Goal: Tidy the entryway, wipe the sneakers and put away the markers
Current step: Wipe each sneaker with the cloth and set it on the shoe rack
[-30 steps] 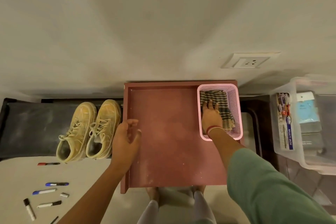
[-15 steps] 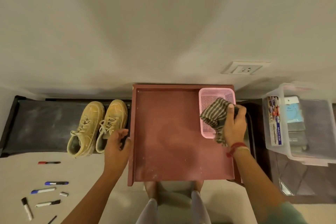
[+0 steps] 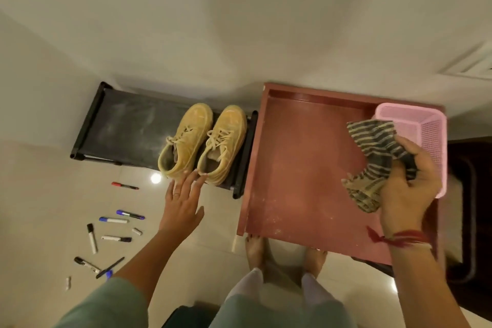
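Two tan sneakers point(image 3: 205, 141) stand side by side on a low black shoe rack point(image 3: 127, 125). My left hand point(image 3: 182, 205) is open, fingers spread, its fingertips just short of the sneakers' heels. My right hand point(image 3: 407, 189) is shut on a striped cloth point(image 3: 372, 157), held above the reddish-brown tray table point(image 3: 298, 168) beside an empty pink basket point(image 3: 423, 125). Several markers point(image 3: 114, 224) and loose caps lie scattered on the tiled floor at the lower left; a red one point(image 3: 125, 185) lies nearest the rack.
The wall rises right behind the rack and the tray table. A dark stool or frame point(image 3: 468, 194) stands to the right of the table. My bare feet point(image 3: 285, 250) are at the table's front edge.
My right hand lifted the striped cloth out of the pink basket and carried it left over the table. My left hand left the table's edge and moved toward the sneakers. The view swung left.
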Action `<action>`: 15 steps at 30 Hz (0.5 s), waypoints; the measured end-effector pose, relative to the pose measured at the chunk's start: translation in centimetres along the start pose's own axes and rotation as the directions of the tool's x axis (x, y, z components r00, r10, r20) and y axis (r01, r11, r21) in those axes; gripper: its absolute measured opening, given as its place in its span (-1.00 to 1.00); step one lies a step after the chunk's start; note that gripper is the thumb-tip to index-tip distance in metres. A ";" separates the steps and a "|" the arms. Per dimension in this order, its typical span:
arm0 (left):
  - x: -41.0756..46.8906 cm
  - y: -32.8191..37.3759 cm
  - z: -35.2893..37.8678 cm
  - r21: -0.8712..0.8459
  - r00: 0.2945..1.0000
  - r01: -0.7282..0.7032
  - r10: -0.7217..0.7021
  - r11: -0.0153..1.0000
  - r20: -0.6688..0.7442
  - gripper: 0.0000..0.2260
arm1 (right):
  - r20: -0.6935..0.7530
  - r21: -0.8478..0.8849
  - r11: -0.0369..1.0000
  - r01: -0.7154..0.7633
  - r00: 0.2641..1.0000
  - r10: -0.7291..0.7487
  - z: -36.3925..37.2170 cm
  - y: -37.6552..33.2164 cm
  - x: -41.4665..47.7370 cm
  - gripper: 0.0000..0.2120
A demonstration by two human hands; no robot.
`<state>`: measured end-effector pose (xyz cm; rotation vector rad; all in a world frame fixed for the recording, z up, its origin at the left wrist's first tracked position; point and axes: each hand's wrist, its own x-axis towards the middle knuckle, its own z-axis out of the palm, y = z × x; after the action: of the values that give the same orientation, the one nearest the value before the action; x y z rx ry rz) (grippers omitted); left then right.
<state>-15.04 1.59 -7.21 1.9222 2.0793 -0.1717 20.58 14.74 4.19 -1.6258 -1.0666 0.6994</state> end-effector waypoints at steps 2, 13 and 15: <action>0.7 -1.1 2.1 0.084 0.999 -0.046 0.044 0.995 0.020 -0.08 | 0.082 0.043 0.998 0.041 0.996 -0.045 1.6 0.9 -1.6 -0.55; 6.0 -2.5 10.8 0.160 0.823 -0.006 0.096 0.987 -0.559 -0.15 | 0.268 -0.052 0.842 0.537 0.820 -0.506 6.4 12.3 -9.7 -0.55; 6.2 -2.2 10.8 0.179 0.796 0.020 0.092 0.984 -0.598 -0.34 | 0.352 -0.138 0.672 0.727 0.671 -0.653 5.6 14.0 -10.3 -0.55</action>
<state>-16.11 4.18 -19.53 2.3545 2.4780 0.3330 15.50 6.77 -11.46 -1.1787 -1.9242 0.2522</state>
